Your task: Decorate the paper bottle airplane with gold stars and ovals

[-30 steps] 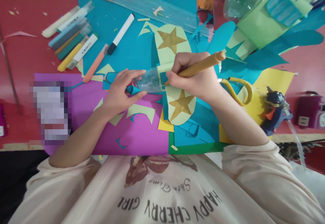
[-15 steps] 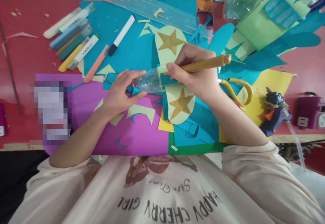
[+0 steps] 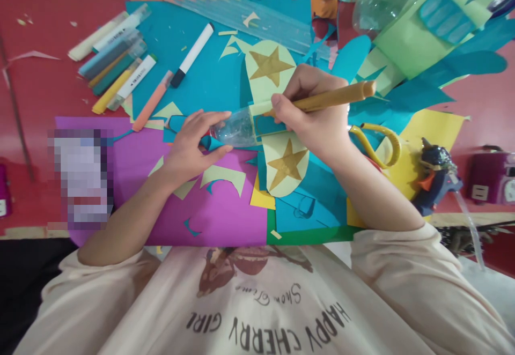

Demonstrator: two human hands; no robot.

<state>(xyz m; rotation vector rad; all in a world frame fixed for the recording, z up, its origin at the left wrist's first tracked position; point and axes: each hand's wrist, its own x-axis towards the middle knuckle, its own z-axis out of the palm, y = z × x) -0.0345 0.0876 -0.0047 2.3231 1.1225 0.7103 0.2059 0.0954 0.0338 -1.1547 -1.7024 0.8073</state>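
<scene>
In my right hand [image 3: 316, 111] is an ochre marker [image 3: 338, 95], pinched between thumb and fingers. Its tip is at the upper edge of a blue paper band [image 3: 267, 125] on a clear plastic bottle [image 3: 237, 128], where an ochre line shows. The bottle lies on its side; my left hand [image 3: 199, 140] holds its neck end between thumb and fingers, beside a curled blue paper piece [image 3: 211, 143]. Pale-yellow rounded wings with ochre stars stick out either side: the upper wing [image 3: 257, 84] and the lower wing [image 3: 277, 183]. My right hand hides part of the bottle.
Several markers [image 3: 116, 57] lie at upper left, with a white black-capped marker [image 3: 197, 49] nearer. Yellow-handled scissors [image 3: 396, 148] and a glue gun [image 3: 436, 180] are at right. A phone [image 3: 82, 178] lies left. Paper scraps [image 3: 225, 178] litter the purple sheet [image 3: 225, 221].
My right hand has shifted slightly right with the marker, its tip moving along the blue band. My left hand and the bottle look unmoved.
</scene>
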